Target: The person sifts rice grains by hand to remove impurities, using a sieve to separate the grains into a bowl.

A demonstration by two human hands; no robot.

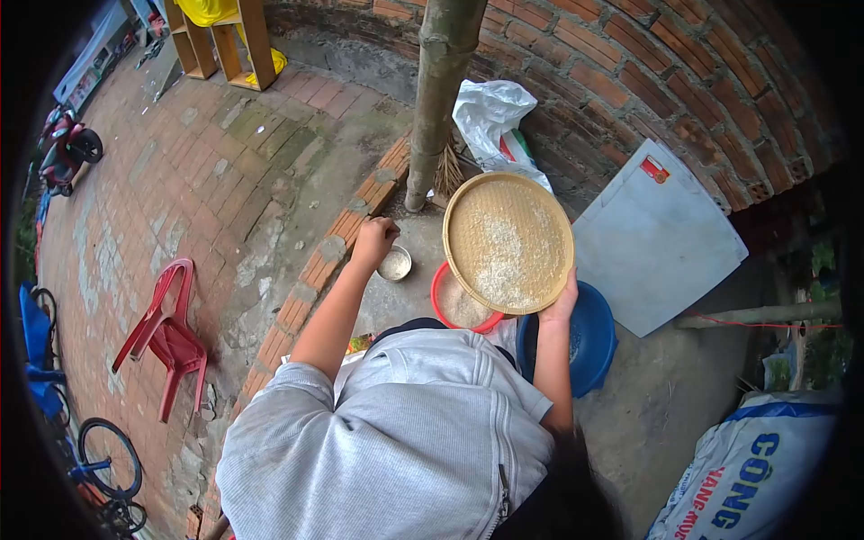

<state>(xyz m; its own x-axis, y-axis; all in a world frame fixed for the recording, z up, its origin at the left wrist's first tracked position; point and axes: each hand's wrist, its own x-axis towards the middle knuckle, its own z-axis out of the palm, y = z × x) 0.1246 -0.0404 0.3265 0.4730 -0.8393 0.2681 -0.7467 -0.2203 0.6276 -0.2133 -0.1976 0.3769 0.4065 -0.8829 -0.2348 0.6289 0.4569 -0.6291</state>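
Note:
My right hand (562, 301) grips the lower right rim of a round woven bamboo winnowing basket (540, 229), which is tilted toward me. White rice grains (504, 256) are spread over its middle and lower part. My left hand (374, 239) hovers at the upper edge of a small metal bowl (396, 264) with pale grains inside. Its fingers are curled together, and whatever they may hold is too small to make out. Partly under the basket stands a red basin (462, 310) of rice. Beside it, a blue basin (589, 337) sits behind my right forearm.
A bamboo post (436, 108) rises just beyond the bowl, beside a low brick edge (355, 211). A white board (661, 238) leans to the right, near a plastic sack (495, 117). A red plastic chair (171, 342) and a printed sack (747, 468) stand farther out.

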